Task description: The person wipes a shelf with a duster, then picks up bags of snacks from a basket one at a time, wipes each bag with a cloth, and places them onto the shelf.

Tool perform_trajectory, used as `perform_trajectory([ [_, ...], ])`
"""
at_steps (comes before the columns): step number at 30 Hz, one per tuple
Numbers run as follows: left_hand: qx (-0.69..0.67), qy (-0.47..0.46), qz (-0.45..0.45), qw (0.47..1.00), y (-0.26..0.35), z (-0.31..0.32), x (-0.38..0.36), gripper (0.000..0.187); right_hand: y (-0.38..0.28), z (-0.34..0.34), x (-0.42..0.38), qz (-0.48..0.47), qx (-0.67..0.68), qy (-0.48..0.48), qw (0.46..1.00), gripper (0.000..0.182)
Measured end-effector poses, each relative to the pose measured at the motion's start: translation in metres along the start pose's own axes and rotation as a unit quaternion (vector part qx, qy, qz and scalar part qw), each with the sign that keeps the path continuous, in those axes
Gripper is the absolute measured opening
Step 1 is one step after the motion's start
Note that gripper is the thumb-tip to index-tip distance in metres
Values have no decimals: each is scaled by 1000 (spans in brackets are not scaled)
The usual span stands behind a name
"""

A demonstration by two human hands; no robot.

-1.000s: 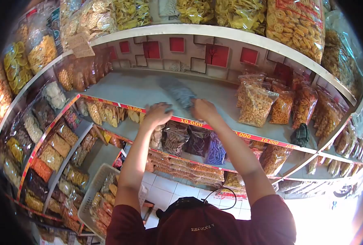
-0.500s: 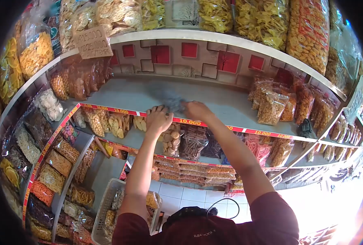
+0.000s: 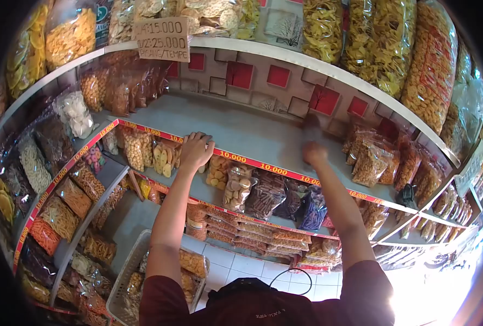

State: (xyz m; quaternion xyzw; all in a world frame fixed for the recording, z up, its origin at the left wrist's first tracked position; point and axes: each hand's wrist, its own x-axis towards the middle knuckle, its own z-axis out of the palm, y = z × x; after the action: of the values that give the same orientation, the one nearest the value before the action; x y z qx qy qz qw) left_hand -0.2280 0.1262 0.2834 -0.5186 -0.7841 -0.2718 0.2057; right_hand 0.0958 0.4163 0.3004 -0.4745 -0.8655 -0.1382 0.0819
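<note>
Near shelf edge (image 3: pixel 263 164), hands (image 3: pixel 196 151) apart, open surface (image 3: pixel 244 122)

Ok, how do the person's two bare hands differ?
The left hand rests at the grey shelf's red-and-yellow front strip, holding nothing visible; the right hand, over the shelf, grips a dark, blurred object. The left hand looks sharp, the right hand motion-blurred. Both arms reach forward.
</note>
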Motion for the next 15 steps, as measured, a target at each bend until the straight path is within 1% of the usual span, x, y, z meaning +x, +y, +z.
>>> perform_trajectory([
  [1,10,-18,-11,1000,4,1,2,39,-23,14,15,-71,-15,27,997,25],
  [2,12,-25,-23,999,6,1,4,40,-69,-18,-3,-96,8,33,995,23],
  [3,15,-31,-34,999,9,1,6,40,-108,-18,3,-137,59,61,987,22],
  [4,17,-38,-47,998,11,2,8,40,-148,-13,7,-180,80,105,975,23],
  [5,28,-51,-41,997,12,3,8,40,-179,-49,-8,-230,63,28,971,29],
  [7,49,-71,-42,995,6,3,9,41,-212,-63,-11,-300,179,20,937,40],
  [10,53,-94,-45,993,-2,0,10,42,-209,-65,-8,-293,237,-32,926,49],
  [11,47,-104,-42,993,-4,-2,10,42,-202,-59,-9,-287,243,-26,926,49],
  [12,3,-75,-44,996,-8,1,9,43,-191,-52,-8,-280,248,-17,927,49],
  [13,3,-81,-48,996,-9,-1,12,44,-177,-48,-4,-272,252,-9,929,49],
  [15,0,-106,-54,993,-8,-8,15,45,-144,-51,-1,-227,230,-88,942,51],
])
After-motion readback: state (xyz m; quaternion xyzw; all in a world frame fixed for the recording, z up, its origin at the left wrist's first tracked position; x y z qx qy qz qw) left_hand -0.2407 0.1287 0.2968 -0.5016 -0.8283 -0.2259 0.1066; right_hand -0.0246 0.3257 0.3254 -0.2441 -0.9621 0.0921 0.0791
